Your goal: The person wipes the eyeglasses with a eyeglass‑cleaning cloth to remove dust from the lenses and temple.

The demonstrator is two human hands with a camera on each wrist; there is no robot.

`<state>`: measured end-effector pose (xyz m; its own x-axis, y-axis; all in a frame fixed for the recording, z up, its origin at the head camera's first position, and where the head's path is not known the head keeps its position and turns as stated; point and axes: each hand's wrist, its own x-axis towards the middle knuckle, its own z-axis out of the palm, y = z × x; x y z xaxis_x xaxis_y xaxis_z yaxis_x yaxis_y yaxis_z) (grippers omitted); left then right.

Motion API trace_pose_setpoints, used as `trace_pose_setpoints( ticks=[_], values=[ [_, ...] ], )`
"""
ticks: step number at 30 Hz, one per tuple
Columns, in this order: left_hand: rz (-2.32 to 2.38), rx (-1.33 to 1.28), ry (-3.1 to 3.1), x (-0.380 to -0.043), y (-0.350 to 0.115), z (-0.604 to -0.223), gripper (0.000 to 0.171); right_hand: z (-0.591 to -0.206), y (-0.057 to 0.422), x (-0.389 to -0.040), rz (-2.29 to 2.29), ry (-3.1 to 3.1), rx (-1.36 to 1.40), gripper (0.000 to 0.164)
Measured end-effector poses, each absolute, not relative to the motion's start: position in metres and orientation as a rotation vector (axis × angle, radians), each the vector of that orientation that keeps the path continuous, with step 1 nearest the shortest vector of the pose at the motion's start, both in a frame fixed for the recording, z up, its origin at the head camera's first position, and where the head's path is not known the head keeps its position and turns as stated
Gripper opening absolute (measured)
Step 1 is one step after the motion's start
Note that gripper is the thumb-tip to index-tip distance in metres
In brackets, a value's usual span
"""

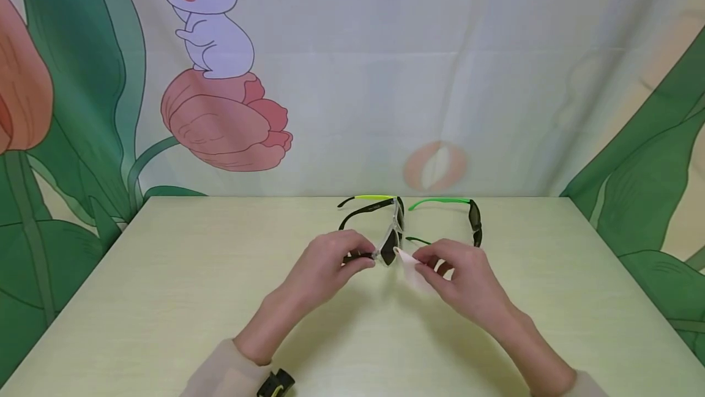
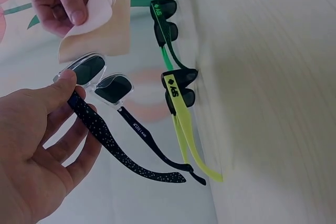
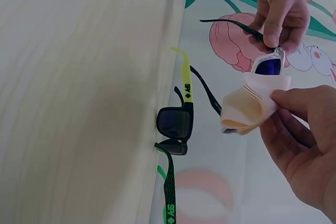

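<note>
My left hand (image 1: pixel 325 262) pinches a pair of sunglasses (image 1: pixel 390 246) near one hinge, thumb on the frame corner. This pair has a clear frame, dark lenses and black arms; the speckled arm (image 2: pixel 121 153) points away from the lenses in the left wrist view. My right hand (image 1: pixel 465 274) pinches a thin pale pink cloth (image 1: pixel 414 271) between thumb and fingers. In the right wrist view the cloth (image 3: pixel 252 103) is folded over and overlaps the front of the clear frame, hiding one lens. The other lens (image 3: pixel 269 66) shows bluish beside it.
Sunglasses with yellow arms (image 2: pixel 181 114) stand on the table (image 1: pixel 220 299) behind the held pair. A pair with green arms (image 1: pixel 475 219) stands to their right, near the back edge. A printed curtain (image 1: pixel 352 79) hangs behind the table. A black strap (image 1: pixel 276 383) shows by the left sleeve.
</note>
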<state>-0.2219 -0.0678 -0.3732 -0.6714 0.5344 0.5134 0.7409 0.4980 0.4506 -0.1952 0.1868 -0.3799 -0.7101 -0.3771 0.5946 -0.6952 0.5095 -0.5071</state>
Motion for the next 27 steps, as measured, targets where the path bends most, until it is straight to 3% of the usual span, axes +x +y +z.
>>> trace_pose_setpoints(
  ticks=[27],
  values=[
    [-0.856,-1.146,-2.314,-0.216,-0.058,-0.367,0.012,-0.378,0.165,-0.193,0.991,-2.204,0.973,0.018]
  ],
)
